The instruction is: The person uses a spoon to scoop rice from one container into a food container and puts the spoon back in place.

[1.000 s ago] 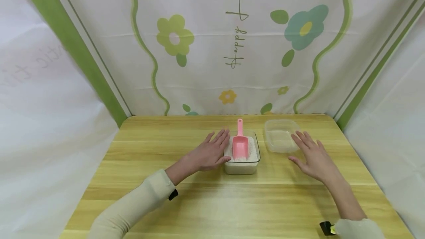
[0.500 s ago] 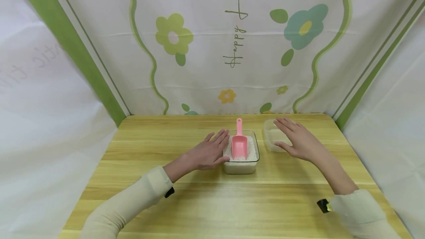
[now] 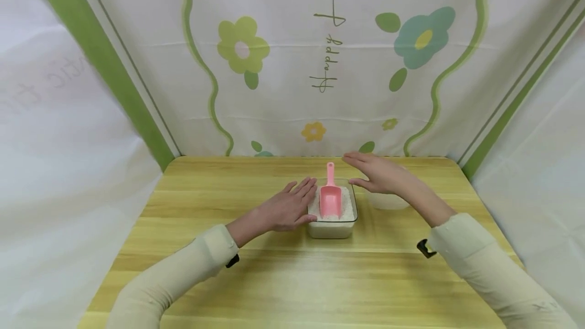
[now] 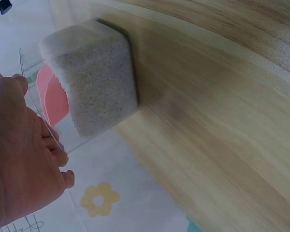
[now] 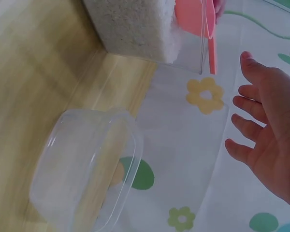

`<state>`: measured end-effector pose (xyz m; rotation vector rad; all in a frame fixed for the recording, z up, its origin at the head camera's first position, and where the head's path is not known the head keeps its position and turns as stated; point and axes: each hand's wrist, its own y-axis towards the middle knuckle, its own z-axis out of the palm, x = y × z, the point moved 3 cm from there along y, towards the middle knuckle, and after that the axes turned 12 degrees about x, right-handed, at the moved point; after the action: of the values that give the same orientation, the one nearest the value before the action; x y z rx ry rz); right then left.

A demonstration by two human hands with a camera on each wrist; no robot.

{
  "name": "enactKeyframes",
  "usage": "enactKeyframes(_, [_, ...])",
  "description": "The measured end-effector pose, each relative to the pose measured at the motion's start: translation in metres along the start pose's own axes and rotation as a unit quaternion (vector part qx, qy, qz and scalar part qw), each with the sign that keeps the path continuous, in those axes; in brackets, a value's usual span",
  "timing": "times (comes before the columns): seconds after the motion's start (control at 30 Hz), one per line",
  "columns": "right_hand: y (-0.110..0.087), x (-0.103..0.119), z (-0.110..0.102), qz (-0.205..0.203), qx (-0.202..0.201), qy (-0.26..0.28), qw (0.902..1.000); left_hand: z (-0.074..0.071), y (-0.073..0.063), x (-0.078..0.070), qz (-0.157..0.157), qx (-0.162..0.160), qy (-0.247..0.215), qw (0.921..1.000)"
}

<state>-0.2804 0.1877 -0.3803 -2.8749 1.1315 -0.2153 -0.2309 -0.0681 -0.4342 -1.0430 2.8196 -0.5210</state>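
In the head view, the pink scoop (image 3: 330,201) lies on the white grains (image 3: 349,205) inside the glass container (image 3: 331,231), bowl toward the wearer, handle projecting over the far rim. The scoop should prove light, stiff and probably smooth; take hold of it by the handle. The container stands on the bench (image 3: 297,283) and is probably heavy with its fill, rigid and breakable; support it by opposite side walls. The clear plastic box (image 3: 387,203) stands to its right, partly covered by the right arm; expect it to be light and slightly flexible. The left hand (image 3: 288,209) extends its fingers along the container's left rim, thumb spread toward the near corner. The right hand (image 3: 377,174) holds nothing and hovers near the scoop handle, fingers extended, thumb apart. In the left wrist view, the left hand, holding nothing, lies across the rim, fingers lightly bent; firm contact cannot be confirmed. In the right wrist view, the right hand is clear of both containers, fingers loosely bent and spread, thumb raised toward the scoop handle, with a visible gap between them.
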Motion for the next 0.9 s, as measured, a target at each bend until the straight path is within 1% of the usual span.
enactKeyframes(0.1, [0.017,-0.002,0.000,0.000,0.032,0.024,0.9992,0.001,0.001,0.001,0.001,-0.001,0.002,1.0000])
enactKeyframes(0.23, [0.035,-0.005,0.000,-0.003,0.070,0.040,0.9967,0.001,0.001,0.001,0.007,-0.006,0.000,1.0000])
enactKeyframes(0.37, [0.052,-0.004,-0.002,-0.021,0.099,0.064,0.9929,0.001,0.001,0.002,0.002,-0.002,0.006,1.0000])
enactKeyframes(0.53, [0.072,-0.004,0.000,-0.039,0.138,0.094,0.9852,0.001,0.001,0.002,-0.003,0.005,0.009,0.9999])
enactKeyframes(0.7, [0.085,-0.004,0.000,-0.056,0.157,0.098,0.9812,0.001,0.002,0.002,-0.008,0.008,0.012,0.9999])
enactKeyframes(0.9, [0.092,0.000,-0.005,-0.087,0.170,0.083,0.9780,0.001,0.002,0.003,-0.011,0.014,0.011,0.9998])
